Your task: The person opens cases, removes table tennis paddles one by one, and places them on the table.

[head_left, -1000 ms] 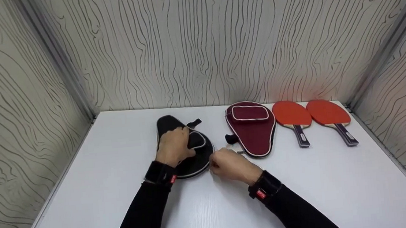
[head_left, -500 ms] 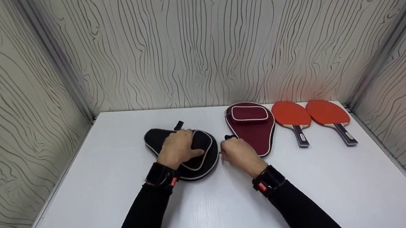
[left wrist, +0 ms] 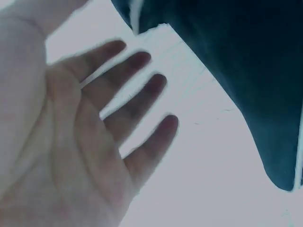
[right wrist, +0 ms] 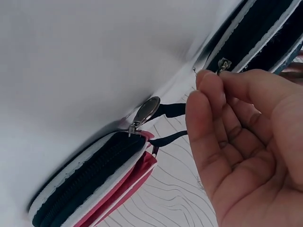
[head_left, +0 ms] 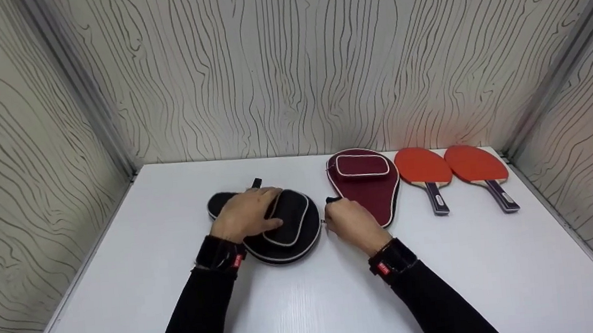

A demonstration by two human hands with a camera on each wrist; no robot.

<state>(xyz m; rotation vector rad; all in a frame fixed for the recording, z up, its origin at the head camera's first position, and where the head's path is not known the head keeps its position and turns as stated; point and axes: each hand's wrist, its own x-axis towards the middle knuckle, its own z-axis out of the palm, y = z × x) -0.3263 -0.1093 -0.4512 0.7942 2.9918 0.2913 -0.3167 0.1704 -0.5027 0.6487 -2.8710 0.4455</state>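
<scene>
Cases: two; the black case point(head_left: 289, 223) lies left of the surface's middle, narrow end towards the left edge; the maroon case point(head_left: 365, 190) sits by the far edge.
Paddles: two, both red; the inner paddle point(head_left: 421, 166) is just beside the maroon case, the outer paddle point(head_left: 474, 164) nearer the far right corner, both with handles towards you.
Your left hand point(head_left: 242, 217): over the black case, fingers straight and slightly spread; you cannot tell how firmly it presses.
Your right hand point(head_left: 352, 226): thumb and forefinger pinch the black case's zip pull point(right wrist: 224, 65) at the round end.
Writing: red tags point(head_left: 383, 269) on your two black wristbands point(head_left: 393, 257) and pale labels point(head_left: 439, 199) on the paddle handles, all too small to read.
Surface: white table point(head_left: 288, 317).
Room: pale walls point(head_left: 276, 61) with dark wood-grain lines, grey strips point(head_left: 74, 84) at the corners.
</scene>
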